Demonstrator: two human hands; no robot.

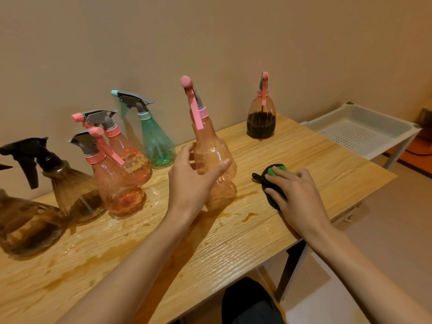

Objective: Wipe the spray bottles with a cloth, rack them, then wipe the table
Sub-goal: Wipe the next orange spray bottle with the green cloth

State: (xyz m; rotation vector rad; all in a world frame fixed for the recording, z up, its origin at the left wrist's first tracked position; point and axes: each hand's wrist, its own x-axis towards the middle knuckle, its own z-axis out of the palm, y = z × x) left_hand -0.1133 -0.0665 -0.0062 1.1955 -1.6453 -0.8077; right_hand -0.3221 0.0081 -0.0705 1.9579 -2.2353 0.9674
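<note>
While the left hand (pixel 194 176) wraps its fingers and thumb round the belly of a clear pink spray bottle (pixel 210 141), holding it tipped a little with its base at or just off the table (pixel 233 249), the right hand (pixel 297 195) lies over the cloth (pixel 271 174). This is a dark pad with a green patch, and the fingers bend across its top with the thumb at its near edge, so the hand appears to grip it rather than merely rest there. The split seems deliberate: one hand steadies the bottle low on its widest part, leaving the neck and trigger free, and the other fetches the wiper from just beside it. The bottle stands out in front of the row against the wall, probably pulled forward to give working room. That row holds a teal bottle (pixel 157 146), two more pink bottles (pixel 117 188) and brown bottles (pixel 70 183) further left. A bottle half full of dark liquid (pixel 261 122) stands apart near the far right end. The white rack (pixel 364 127) waits beyond the table's right edge with nothing visible in it, so racking looks not yet begun. Amber spills (pixel 249 216) streak the wood, sensibly left for last.
</note>
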